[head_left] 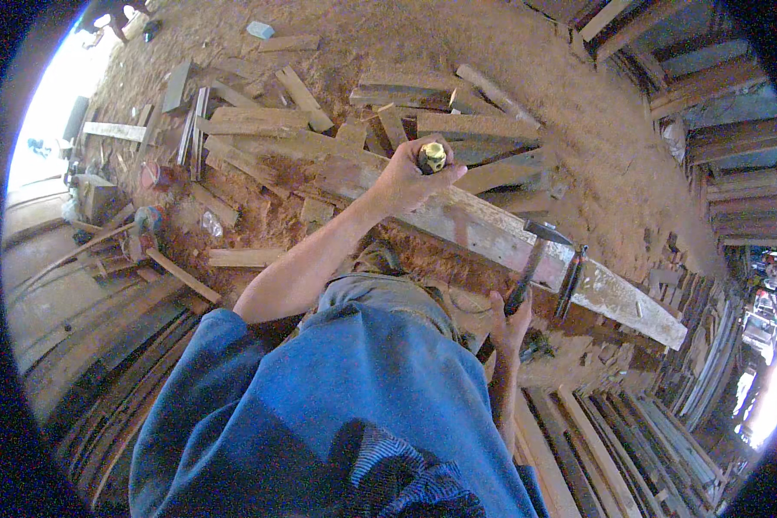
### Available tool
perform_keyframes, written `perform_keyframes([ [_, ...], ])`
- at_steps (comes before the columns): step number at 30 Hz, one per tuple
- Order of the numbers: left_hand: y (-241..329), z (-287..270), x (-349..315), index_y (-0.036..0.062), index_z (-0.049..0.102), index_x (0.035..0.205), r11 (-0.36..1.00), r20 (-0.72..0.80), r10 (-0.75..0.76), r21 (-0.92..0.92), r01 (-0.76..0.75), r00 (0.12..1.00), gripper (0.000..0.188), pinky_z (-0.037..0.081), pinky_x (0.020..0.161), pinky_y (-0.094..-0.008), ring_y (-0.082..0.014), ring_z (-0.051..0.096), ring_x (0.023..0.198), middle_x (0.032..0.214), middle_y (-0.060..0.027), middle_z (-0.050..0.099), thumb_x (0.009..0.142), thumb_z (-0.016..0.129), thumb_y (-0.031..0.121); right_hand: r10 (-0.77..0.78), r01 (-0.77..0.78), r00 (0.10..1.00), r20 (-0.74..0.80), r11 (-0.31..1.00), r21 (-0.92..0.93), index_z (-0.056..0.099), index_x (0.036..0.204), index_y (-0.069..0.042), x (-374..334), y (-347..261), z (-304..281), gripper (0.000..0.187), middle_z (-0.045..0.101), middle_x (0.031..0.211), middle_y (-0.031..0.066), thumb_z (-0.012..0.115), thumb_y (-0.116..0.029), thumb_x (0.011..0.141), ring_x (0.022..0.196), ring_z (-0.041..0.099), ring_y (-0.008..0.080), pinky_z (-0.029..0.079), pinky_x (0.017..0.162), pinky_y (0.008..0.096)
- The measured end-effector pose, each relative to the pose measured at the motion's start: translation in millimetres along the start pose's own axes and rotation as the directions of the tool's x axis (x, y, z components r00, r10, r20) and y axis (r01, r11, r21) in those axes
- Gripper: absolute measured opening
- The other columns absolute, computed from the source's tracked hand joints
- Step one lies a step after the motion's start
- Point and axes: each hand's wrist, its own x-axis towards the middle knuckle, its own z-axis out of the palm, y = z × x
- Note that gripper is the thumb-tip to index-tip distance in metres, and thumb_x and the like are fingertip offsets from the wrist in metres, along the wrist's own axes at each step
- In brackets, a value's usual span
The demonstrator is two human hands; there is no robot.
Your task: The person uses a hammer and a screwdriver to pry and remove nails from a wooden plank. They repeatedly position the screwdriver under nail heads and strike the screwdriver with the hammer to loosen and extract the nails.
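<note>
My left hand (413, 180) is closed around an upright tool with a yellow-and-black handle end (432, 156), seen end-on above a long weathered plank (483, 226). Its lower part is hidden by the hand, so I cannot tell its exact kind. Fingers wrapped on the dark grip, my right hand (511, 323) holds a hammer (531, 261), tilted with its metal head over the plank. Beside the hammer, a dark slender tool (570, 283) lies across the plank's near edge; its kind is unclear.
Loose boards (466, 128) are piled beyond the plank on reddish dirt. Stacked timber (617, 440) lies at the lower right, more boards (138, 380) at the lower left. A reddish bucket (154, 176) stands at left. Wooden shelving (708, 86) rises at the upper right.
</note>
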Motion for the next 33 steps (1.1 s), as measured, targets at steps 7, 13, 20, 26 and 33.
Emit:
perform_keyframes([
  [7, -10.5, -0.3, 6.6, 0.0101, 0.062, 0.085, 0.999, 0.236, 0.021, 0.044, -0.032, 0.971, 0.018, 0.049, 0.065, -0.0237, -0.007, 0.06, 0.07, 0.075, 0.0026, 0.064, 0.083, 0.077, 0.018, -0.028, 0.032, 0.999, -0.036, 0.993, 0.115, 0.058, 0.106, -0.002, 0.8, -45.5, -8.5, 0.036, 0.057, 0.093, 0.004, 0.056, -0.037, 0.096, 0.088, 0.052, 0.015, 0.042, 0.078, 0.032],
  [13, -28.7, 2.5, 2.7, 0.0072, 0.065, 0.089, 0.961, 0.267, -0.112, 0.274, 0.036, 0.957, 0.019, 0.052, 0.076, -0.0265, -0.0111, 0.063, 0.079, 0.083, 0.0017, 0.068, 0.082, 0.079, 0.018, 0.08, -0.091, 0.995, 0.06, 0.974, 0.207, 0.053, 0.107, 0.0, 2.3, -147.8, -51.3, 0.043, 0.055, 0.071, 0.0029, 0.044, -0.042, 0.102, 0.052, 0.049, 0.0092, 0.04, 0.049, 0.0231],
  [20, -28.0, 5.2, -2.4, 0.0069, 0.067, 0.087, 0.999, 0.385, -0.05, 0.026, 0.044, 0.921, 0.019, 0.045, 0.068, -0.0256, -0.0047, 0.053, 0.074, 0.081, 0.0065, 0.065, 0.084, 0.077, 0.022, -0.173, 0.315, 0.934, 0.312, 0.812, -0.491, 0.046, 0.126, 0.001, 15.7, -205.6, -62.5, 0.046, 0.063, 0.082, 0.0193, 0.05, -0.036, 0.1, 0.062, 0.061, 0.0317, 0.05, 0.059, 0.0402],
  [26, -27.8, 2.0, -0.3, 0.0074, 0.067, 0.086, 0.989, 0.486, 0.043, 0.103, -0.106, 0.873, 0.021, 0.042, 0.066, -0.0243, -0.0039, 0.049, 0.073, 0.078, 0.0088, 0.062, 0.084, 0.078, 0.025, -0.315, 0.318, 0.947, 0.055, 0.946, -0.063, 0.049, 0.121, 0.003, 19.1, -227.9, -110.8, 0.045, 0.061, 0.079, 0.0168, 0.053, -0.036, 0.098, 0.065, 0.06, 0.036, 0.052, 0.066, 0.046],
  [33, -31.8, 10.8, -5.7, 0.0079, 0.064, 0.079, 0.998, 0.535, -0.05, 0.0, 0.06, 0.843, 0.024, 0.039, 0.063, -0.0255, -0.0035, 0.045, 0.07, 0.074, 0.01, 0.057, 0.083, 0.079, 0.026, -0.364, 0.393, 0.92, 0.148, 0.845, -0.362, 0.053, 0.116, 0.003, 23.4, -179.2, -67.9, 0.041, 0.058, 0.073, 0.0068, 0.051, -0.034, 0.099, 0.064, 0.059, 0.0288, 0.053, 0.065, 0.0406],
])
